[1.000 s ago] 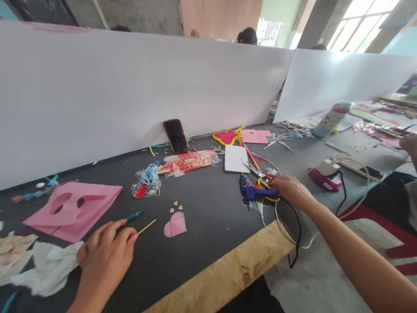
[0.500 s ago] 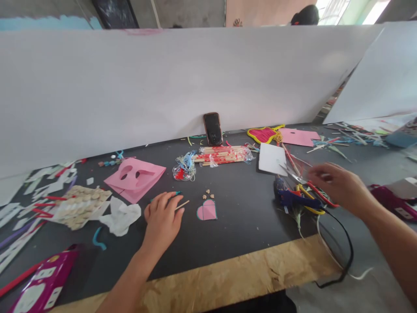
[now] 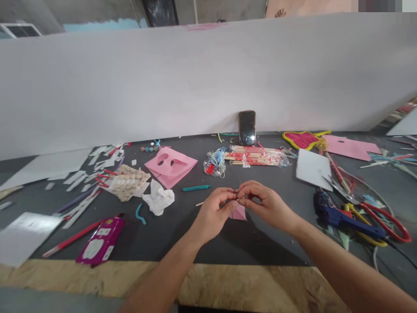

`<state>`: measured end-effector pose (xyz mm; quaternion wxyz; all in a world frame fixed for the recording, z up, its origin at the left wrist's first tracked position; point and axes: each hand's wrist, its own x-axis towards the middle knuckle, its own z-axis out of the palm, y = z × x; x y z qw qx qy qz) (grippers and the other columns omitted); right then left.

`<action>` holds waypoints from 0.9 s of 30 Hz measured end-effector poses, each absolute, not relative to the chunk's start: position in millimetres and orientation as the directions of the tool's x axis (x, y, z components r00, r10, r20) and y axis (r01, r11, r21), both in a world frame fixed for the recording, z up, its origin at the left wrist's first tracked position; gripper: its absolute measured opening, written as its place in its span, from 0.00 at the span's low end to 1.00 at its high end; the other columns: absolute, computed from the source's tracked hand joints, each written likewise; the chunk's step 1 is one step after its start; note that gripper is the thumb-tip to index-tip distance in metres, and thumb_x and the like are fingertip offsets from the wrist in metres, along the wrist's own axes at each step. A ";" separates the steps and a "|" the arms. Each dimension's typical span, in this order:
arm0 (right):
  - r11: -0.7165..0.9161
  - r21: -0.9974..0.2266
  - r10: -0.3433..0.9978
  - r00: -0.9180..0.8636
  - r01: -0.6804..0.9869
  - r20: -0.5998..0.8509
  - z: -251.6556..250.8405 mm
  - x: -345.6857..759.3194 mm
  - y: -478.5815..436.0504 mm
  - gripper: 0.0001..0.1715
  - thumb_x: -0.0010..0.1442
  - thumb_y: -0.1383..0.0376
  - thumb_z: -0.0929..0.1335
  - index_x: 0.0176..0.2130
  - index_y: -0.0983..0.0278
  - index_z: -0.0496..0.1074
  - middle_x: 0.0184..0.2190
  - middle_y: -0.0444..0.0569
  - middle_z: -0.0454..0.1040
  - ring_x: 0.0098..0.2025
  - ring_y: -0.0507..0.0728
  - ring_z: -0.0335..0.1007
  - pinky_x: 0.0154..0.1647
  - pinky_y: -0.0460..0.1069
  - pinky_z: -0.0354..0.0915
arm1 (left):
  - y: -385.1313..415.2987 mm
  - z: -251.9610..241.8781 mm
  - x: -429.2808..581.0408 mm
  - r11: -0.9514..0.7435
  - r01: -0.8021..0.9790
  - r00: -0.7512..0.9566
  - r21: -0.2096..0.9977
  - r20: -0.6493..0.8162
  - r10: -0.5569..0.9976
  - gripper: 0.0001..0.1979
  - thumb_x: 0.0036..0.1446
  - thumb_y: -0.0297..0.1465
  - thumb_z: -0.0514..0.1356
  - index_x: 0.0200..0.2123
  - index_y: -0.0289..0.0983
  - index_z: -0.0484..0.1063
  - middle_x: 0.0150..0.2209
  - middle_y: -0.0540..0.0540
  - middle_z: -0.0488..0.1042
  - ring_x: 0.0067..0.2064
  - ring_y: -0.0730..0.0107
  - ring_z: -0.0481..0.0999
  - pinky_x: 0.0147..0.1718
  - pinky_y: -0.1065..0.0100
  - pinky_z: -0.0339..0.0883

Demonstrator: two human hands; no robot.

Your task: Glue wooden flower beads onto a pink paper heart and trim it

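My left hand (image 3: 213, 213) and my right hand (image 3: 265, 204) meet at the fingertips above a pink paper heart (image 3: 239, 213), which they partly cover. Both hands are closed in a pinch around tiny tan flower-shaped pieces (image 3: 240, 199); the fingers hide most of them. A thin wooden stick (image 3: 200, 204) pokes out on the left side of my left hand. Behind that hand lies a slim teal pen-like tool (image 3: 196, 188). Scissors with red handles (image 3: 384, 217) rest at the right, beside a blue glue gun (image 3: 352, 224).
A phone (image 3: 247, 128) leans against the white board (image 3: 195, 87). In front of it are packed sticks (image 3: 257, 156). To the left lie a cut pink paper (image 3: 171, 167), crumpled tissue (image 3: 158, 198) and a magenta packet (image 3: 101, 241). A white square (image 3: 313, 169) lies right.
My right hand has left the scissors and come to the middle beside my left. My left hand has moved off the teal tool to the heart. The view has swung left.
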<state>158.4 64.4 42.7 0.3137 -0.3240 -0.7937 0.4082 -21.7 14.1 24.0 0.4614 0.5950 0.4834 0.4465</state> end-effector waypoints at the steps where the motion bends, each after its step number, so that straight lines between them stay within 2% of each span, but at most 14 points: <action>1: 0.440 -0.860 0.778 -0.589 0.258 0.221 40.5 157.1 64.4 0.05 0.60 0.62 0.67 0.34 0.60 0.73 0.37 0.48 0.72 0.40 0.55 0.69 0.40 0.50 0.66 | 14.9 21.5 -22.9 -0.100 0.155 0.120 0.983 0.082 0.989 0.10 0.59 0.35 0.58 0.40 0.37 0.76 0.47 0.41 0.70 0.50 0.62 0.71 0.49 0.64 0.64; 7: 0.308 -0.910 0.839 -0.531 0.278 0.122 27.0 153.1 60.3 0.10 0.62 0.59 0.65 0.41 0.62 0.71 0.35 0.47 0.74 0.34 0.53 0.70 0.34 0.48 0.68 | 17.7 17.8 -18.0 -0.059 0.132 0.082 0.990 0.048 0.995 0.13 0.61 0.36 0.54 0.37 0.35 0.76 0.42 0.43 0.74 0.44 0.65 0.73 0.46 0.66 0.64; 12: 0.233 -0.933 0.852 -0.520 0.275 0.060 24.3 154.6 57.3 0.12 0.62 0.58 0.64 0.42 0.62 0.70 0.30 0.46 0.73 0.28 0.51 0.69 0.29 0.47 0.68 | 17.9 18.5 -13.2 -0.025 0.087 0.105 0.996 0.016 0.994 0.12 0.59 0.37 0.57 0.37 0.35 0.76 0.40 0.44 0.75 0.43 0.64 0.73 0.42 0.68 0.66; 16: 0.231 -0.921 0.873 -0.484 0.314 0.054 30.5 165.9 55.3 0.13 0.63 0.59 0.61 0.41 0.62 0.71 0.25 0.42 0.68 0.23 0.50 0.63 0.25 0.45 0.63 | 19.1 15.6 -13.1 0.033 0.050 0.028 0.998 -0.034 0.999 0.13 0.56 0.38 0.59 0.36 0.35 0.77 0.42 0.43 0.77 0.44 0.63 0.74 0.44 0.67 0.66; 19: 0.246 -0.899 0.910 -0.405 0.363 0.085 34.8 185.9 52.0 0.13 0.64 0.59 0.60 0.41 0.62 0.70 0.23 0.41 0.63 0.24 0.50 0.60 0.25 0.45 0.60 | 19.3 16.6 -17.0 0.096 0.009 -0.013 0.995 -0.096 0.995 0.14 0.54 0.40 0.61 0.37 0.35 0.78 0.41 0.42 0.78 0.43 0.63 0.75 0.44 0.65 0.66; 23: 0.241 -0.858 0.955 -0.268 0.453 0.127 36.3 224.7 43.8 0.14 0.64 0.58 0.59 0.40 0.62 0.67 0.21 0.39 0.58 0.23 0.51 0.56 0.23 0.45 0.56 | 19.7 19.4 -35.8 0.116 -0.010 -0.157 0.993 -0.116 0.981 0.18 0.50 0.43 0.64 0.37 0.35 0.77 0.41 0.41 0.79 0.44 0.61 0.75 0.46 0.63 0.65; 27: 0.218 -0.720 0.974 -0.104 0.659 0.199 33.2 268.9 32.4 0.14 0.62 0.57 0.59 0.39 0.62 0.68 0.20 0.41 0.61 0.22 0.53 0.60 0.22 0.46 0.58 | 19.2 16.9 -73.7 0.090 -0.038 -0.359 0.995 -0.097 0.928 0.23 0.45 0.45 0.66 0.39 0.34 0.77 0.42 0.40 0.79 0.47 0.58 0.74 0.46 0.63 0.65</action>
